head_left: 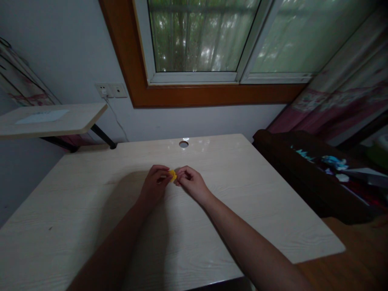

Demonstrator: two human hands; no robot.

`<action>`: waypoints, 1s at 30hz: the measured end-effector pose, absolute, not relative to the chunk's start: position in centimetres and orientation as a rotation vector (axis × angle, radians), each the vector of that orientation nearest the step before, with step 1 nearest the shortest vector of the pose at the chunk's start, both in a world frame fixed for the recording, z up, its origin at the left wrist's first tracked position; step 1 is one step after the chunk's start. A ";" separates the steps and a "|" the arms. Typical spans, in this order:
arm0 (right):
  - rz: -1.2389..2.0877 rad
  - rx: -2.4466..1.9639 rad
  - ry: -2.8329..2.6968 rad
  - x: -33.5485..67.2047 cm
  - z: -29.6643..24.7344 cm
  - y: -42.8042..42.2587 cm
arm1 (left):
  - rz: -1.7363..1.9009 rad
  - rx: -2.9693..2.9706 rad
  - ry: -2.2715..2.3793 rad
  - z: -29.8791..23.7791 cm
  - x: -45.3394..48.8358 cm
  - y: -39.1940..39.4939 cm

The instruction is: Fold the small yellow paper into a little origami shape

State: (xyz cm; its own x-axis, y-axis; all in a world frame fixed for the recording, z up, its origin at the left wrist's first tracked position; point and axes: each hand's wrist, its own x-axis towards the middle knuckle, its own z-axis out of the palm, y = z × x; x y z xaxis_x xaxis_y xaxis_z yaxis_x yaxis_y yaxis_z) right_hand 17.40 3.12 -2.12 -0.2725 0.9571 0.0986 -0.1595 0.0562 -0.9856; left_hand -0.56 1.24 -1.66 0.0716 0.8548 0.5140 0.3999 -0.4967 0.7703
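item: small yellow piece [172, 175], pinched between fingertips of left hand [155, 184] and right hand [190, 182], just above the pale tabletop [91, 210]. risk, judged: grip is tiny; a slipped pinch could drop it toward the cable hole [183, 144].

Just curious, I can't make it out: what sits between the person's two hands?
A small yellow piece, pinched from both sides by the fingertips of the left hand and the right hand, over the pale table. The head view shows it.
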 end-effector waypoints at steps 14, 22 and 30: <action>1.244 -0.886 -1.554 17.7 -1.5 2.6 | 1.456 1.927 1.180 -1.1 -0.6 1.4; 1.037 -0.964 -1.593 17.8 -1.4 2.8 | 1.385 1.970 1.134 -1.0 -0.5 1.0; 0.992 -0.971 -1.625 17.9 -1.1 2.6 | 1.402 2.016 1.106 -1.0 -0.1 0.6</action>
